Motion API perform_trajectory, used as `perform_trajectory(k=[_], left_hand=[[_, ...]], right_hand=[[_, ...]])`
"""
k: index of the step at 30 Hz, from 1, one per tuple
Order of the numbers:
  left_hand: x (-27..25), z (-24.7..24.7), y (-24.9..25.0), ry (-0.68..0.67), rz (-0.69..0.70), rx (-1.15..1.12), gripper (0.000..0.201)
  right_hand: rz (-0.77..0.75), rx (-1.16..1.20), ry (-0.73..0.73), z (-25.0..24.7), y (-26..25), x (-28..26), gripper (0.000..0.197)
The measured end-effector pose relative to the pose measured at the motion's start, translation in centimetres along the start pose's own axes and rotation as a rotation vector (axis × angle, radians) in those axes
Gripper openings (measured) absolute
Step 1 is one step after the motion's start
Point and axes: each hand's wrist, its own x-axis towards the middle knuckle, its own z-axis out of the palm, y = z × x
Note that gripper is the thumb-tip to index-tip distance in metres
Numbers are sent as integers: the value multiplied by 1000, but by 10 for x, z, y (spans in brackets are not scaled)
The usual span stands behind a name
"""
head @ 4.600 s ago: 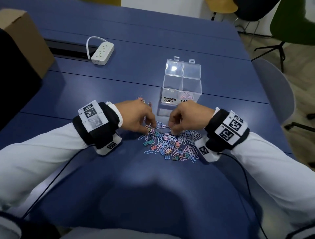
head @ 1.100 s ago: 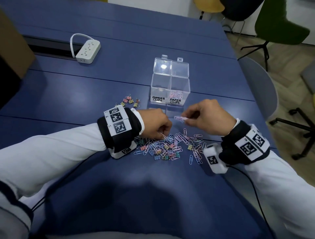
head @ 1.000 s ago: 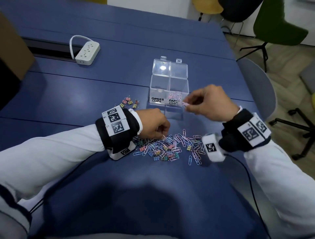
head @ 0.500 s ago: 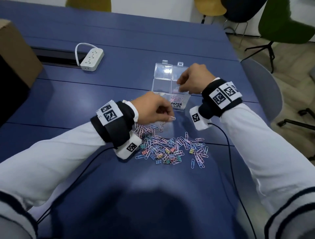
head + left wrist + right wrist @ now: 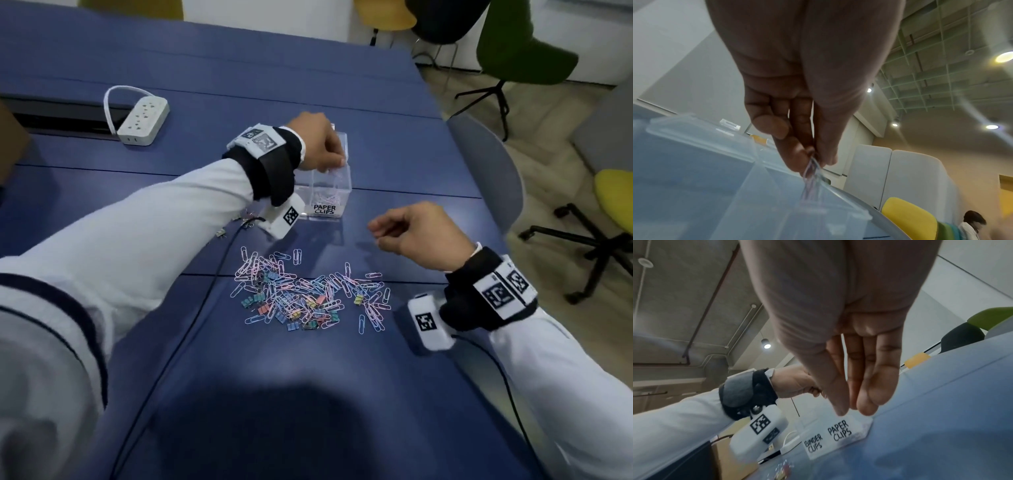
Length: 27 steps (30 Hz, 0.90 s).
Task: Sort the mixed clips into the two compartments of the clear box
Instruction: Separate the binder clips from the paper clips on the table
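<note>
From my seat the blue table (image 5: 376,120) fills most of the head view. My white left sleeve (image 5: 144,226) hides the left compartment of the clear plastic two-compartment box (image 5: 334,192), so only the right one, labelled PAPER CLIPS, shows, with pale clips inside. The right wrist view also shows the BINDER CLIPS label. Near me, between the arms, lies the mixed heap of pastel paper clips and small coloured binder clips (image 5: 308,298). My right hand (image 5: 416,234) hovers near the box's right, fingers relaxed and close together, holding nothing. My left hand (image 5: 803,91) is over the box, pinching what looks like a few thin wire paper clips (image 5: 811,181) just above the right compartment, though they are blurred.
</note>
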Motion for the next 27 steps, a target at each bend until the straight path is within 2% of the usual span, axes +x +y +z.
perform_trajectory(k=[5, 8, 10, 11, 13, 16, 21, 27], left_hand=[[-20, -2, -13, 33, 7, -56, 17], [-56, -10, -22, 111, 35, -75, 20], [-89, -10, -25, 108, 69, -35, 19], [-106, -8, -27, 60, 88, -19, 20], [-136, 2, -30, -125, 129, -3, 29], [-161, 24, -33, -339, 187, 74, 49], [-166, 49, -20, -413, 208, 165, 61], [-162, 53, -16, -439, 218, 191, 36]], right_hand=[[-3, -46, -111, 10, 2, -19, 28], [-22, -101, -170, 13, 1, -30, 31], [-46, -156, -241, 14, 0, -41, 33], [-55, -189, -281, 14, -1, -46, 36], [-61, -250, -337, 16, -3, -53, 47], [-65, -310, -325, 22, -7, -54, 54], [-59, -337, -286, 30, -11, -43, 37], [-96, -452, -226, 34, -15, -42, 30]])
